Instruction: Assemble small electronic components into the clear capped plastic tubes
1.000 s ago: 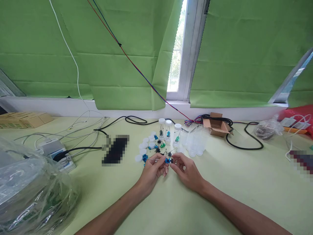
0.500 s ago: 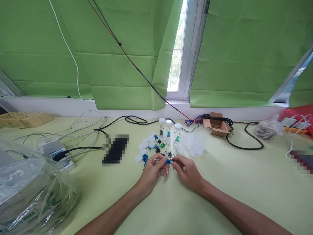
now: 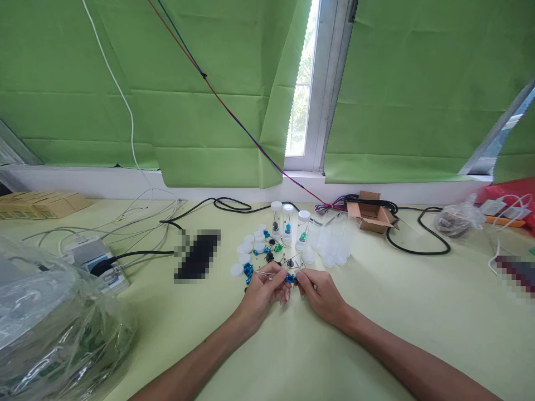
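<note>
Green fabric blinds [image 3: 209,125] hang behind the pale-green tabletop [image 3: 276,362]. The left hand [image 3: 261,295] pinches a small shiny blue part [image 3: 290,278]; the right hand [image 3: 324,292] pinches its dark end, fingertips together. Beyond the grip, three clear, white-capped tubes [image 3: 304,228] stand with parts inside, seemingly done; loose coloured parts [image 3: 248,271] and round white caps [image 3: 237,270] leftward, translucent plastic tubes [image 3: 328,239] rightward, look unused.
</note>
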`<state>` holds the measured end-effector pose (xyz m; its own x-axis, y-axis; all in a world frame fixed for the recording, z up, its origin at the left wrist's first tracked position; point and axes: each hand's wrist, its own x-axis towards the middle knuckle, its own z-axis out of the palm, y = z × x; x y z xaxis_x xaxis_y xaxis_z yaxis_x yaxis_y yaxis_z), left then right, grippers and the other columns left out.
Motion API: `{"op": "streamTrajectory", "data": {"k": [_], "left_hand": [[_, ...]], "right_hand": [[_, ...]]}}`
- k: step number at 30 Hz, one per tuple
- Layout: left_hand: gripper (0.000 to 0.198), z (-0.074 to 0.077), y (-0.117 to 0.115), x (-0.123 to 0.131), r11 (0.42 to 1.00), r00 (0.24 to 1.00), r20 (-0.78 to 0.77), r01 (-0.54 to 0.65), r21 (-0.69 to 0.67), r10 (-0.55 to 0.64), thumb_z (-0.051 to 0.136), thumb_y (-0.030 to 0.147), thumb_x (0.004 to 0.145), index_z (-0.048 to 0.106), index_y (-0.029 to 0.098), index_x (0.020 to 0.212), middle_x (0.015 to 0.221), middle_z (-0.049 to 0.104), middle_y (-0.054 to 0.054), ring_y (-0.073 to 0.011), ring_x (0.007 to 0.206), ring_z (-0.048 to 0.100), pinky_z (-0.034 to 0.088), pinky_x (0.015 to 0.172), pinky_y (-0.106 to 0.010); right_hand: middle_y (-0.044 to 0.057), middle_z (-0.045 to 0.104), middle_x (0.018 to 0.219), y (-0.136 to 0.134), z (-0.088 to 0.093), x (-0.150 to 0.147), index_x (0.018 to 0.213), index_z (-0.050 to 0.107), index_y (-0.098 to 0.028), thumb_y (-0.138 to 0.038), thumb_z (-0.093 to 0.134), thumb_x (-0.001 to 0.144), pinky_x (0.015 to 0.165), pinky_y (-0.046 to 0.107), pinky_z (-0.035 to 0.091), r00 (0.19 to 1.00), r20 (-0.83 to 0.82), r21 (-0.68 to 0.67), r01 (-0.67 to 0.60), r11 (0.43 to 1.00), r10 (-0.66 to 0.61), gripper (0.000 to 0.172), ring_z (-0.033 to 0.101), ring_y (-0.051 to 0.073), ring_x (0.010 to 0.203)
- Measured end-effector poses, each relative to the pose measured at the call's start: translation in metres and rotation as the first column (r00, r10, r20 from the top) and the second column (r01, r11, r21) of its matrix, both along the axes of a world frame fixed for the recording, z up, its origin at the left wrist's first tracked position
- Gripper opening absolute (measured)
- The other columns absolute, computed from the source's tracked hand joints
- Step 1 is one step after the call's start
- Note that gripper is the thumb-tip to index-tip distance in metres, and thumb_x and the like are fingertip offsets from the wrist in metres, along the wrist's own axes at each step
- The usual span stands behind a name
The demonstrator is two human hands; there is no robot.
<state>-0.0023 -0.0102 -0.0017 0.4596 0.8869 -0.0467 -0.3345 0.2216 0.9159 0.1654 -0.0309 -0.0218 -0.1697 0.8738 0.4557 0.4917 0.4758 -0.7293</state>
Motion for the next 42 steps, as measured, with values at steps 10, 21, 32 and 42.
{"op": "streamTrajectory", "data": {"k": [10, 21, 32, 42], "left_hand": [[0.032, -0.0001, 0.0035, 0.0001, 0.998, 0.997, 0.057, -0.051, -0.046, 0.054, 0.077, 0.041, 0.075, 0.058, 0.016, 0.075, 0.062, 0.062, 0.0, -0.009, 0.051, 0.054, 0.04, 0.045, -0.019], [0.031, 0.0029, 0.0011, -0.0004, 0.999, 0.999, 0.031, -0.037, -0.032, 0.038, 0.076, 0.041, 0.075, 0.058, 0.016, 0.075, 0.061, 0.061, 0.0, -0.0099, 0.051, 0.055, 0.04, 0.046, -0.02], [0.03, -0.0002, 0.0004, 0.0004, 1.0, 1.0, -0.006, -0.011, 0.003, 0.011, 0.074, 0.041, 0.078, 0.057, 0.016, 0.074, 0.062, 0.062, 0.0, -0.0098, 0.05, 0.053, 0.04, 0.046, -0.021], [0.026, -0.0019, 0.0007, -0.0006, 1.0, 1.0, 0.017, -0.021, 0.015, 0.021, 0.069, 0.037, 0.083, 0.056, 0.016, 0.075, 0.063, 0.062, 0.0, -0.0096, 0.051, 0.054, 0.04, 0.046, -0.02]], "right_hand": [[0.004, 0.066, 0.086, -0.0021, 0.002, -0.0009, 0.11, 0.057, -0.019, -0.03, 0.055, 0.092, 0.055, 0.024, 0.043, 0.995, -0.099, -0.022, -0.004, 1.0, 0.002, 0.021, 0.053, 0.013, 0.061], [0.003, 0.066, 0.08, -0.0007, -0.0016, 0.0001, 0.101, 0.063, -0.019, -0.03, 0.052, 0.094, 0.06, 0.026, 0.045, 0.997, -0.075, 0.007, -0.01, 1.0, 0.01, 0.017, 0.055, 0.014, 0.064], [-0.001, 0.054, 0.062, -0.0008, 0.0012, 0.0002, 0.065, 0.051, -0.02, -0.034, 0.037, 0.101, 0.06, 0.025, 0.038, 1.0, -0.013, 0.01, -0.026, 1.0, 0.026, 0.041, 0.049, 0.012, 0.058], [0.0, 0.059, 0.067, -0.0013, 0.002, -0.0008, 0.078, 0.059, -0.018, -0.034, 0.042, 0.099, 0.059, 0.025, 0.039, 0.998, -0.062, -0.03, -0.012, 0.999, 0.01, 0.032, 0.05, 0.012, 0.059]]}}
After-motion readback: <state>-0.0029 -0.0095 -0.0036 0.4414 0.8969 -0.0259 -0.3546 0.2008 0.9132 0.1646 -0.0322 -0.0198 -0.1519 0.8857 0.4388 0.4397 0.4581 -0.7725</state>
